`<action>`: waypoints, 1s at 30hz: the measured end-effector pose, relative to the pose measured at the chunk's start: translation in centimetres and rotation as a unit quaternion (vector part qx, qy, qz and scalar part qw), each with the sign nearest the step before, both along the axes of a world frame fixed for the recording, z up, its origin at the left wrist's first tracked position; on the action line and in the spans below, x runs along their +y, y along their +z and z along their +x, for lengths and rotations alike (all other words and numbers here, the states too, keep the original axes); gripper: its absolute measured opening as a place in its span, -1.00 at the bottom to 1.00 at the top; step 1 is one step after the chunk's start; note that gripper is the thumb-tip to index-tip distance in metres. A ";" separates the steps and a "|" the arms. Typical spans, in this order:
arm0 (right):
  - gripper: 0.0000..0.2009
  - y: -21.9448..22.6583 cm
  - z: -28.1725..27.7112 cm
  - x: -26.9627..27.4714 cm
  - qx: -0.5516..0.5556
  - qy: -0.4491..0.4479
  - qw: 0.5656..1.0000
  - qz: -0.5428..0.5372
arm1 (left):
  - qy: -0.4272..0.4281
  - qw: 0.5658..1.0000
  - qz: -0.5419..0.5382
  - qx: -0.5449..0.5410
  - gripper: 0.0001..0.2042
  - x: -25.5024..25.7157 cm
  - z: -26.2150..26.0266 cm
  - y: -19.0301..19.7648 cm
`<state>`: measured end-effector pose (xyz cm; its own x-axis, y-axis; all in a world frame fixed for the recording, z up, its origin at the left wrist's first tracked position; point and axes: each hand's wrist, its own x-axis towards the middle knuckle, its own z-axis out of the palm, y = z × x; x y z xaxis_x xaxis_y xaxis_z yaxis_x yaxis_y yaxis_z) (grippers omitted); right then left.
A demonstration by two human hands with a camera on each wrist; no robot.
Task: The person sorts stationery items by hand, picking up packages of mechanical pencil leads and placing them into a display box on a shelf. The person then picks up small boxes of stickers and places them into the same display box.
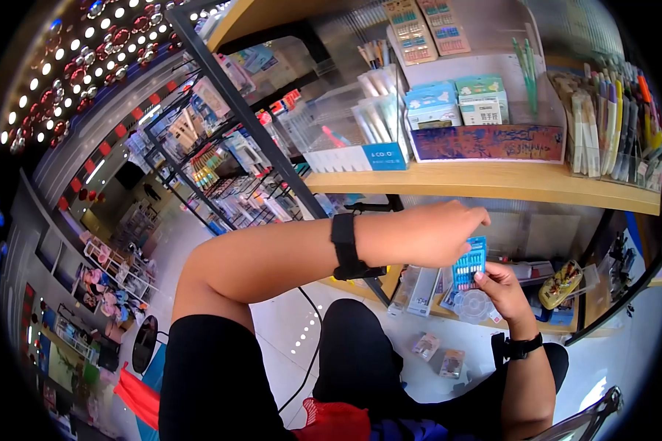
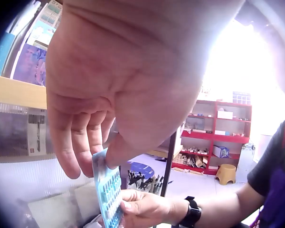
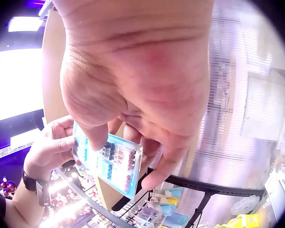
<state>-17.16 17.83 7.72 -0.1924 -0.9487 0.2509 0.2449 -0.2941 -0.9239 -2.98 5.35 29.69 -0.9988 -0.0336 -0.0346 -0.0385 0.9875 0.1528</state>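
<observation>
A blue, clear-fronted blister card (image 1: 470, 263) with rows of small pieces is held upright between both hands, in front of the lower shelf. My left hand (image 1: 428, 234) reaches across from the left and pinches its top edge between thumb and fingers. Lower down, my right hand (image 1: 502, 292) grips the card with the thumb on its front. The left wrist view has the card (image 2: 108, 190) seen nearly edge-on under the left palm (image 2: 128, 71). In the right wrist view, rows of dark and red pieces show on the card (image 3: 109, 161), below the right palm (image 3: 137, 80).
Above the hands runs a wooden shelf (image 1: 485, 184) with a display box (image 1: 489, 143), boxed goods and pens (image 1: 610, 125). The lower shelf has a round clear container (image 1: 473, 306) and a yellow pouch (image 1: 560, 285). Two small packs (image 1: 452, 363) lie on the floor.
</observation>
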 end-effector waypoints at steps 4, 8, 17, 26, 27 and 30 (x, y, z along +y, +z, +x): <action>-0.76 0.0 -0.1 0.2 0.002 -0.002 1.000 -0.015 | 0.016 0.999 0.035 -0.019 -0.77 0.1 0.2 0.6; -0.80 0.8 0.4 0.4 -0.040 -0.007 0.999 -0.022 | -0.011 1.000 0.009 0.025 -0.82 0.2 0.5 0.0; -0.21 -0.1 -0.7 0.6 -0.084 -0.055 0.987 -0.128 | -0.046 0.987 0.144 0.051 -0.75 0.9 -0.5 7.7; -0.33 -0.2 -1.5 0.6 -0.105 -0.033 0.988 -0.110 | -0.015 0.843 0.304 0.444 -0.74 -6.2 -5.2 18.7; -0.41 -0.2 -1.4 0.6 -0.117 -0.032 0.986 -0.112 | -0.019 0.843 0.306 0.442 -0.74 -7.2 -6.0 19.6; -0.48 0.1 -1.3 0.8 -0.076 -0.067 0.990 -0.094 | 0.005 0.843 0.237 0.482 -0.72 -9.8 -8.2 21.6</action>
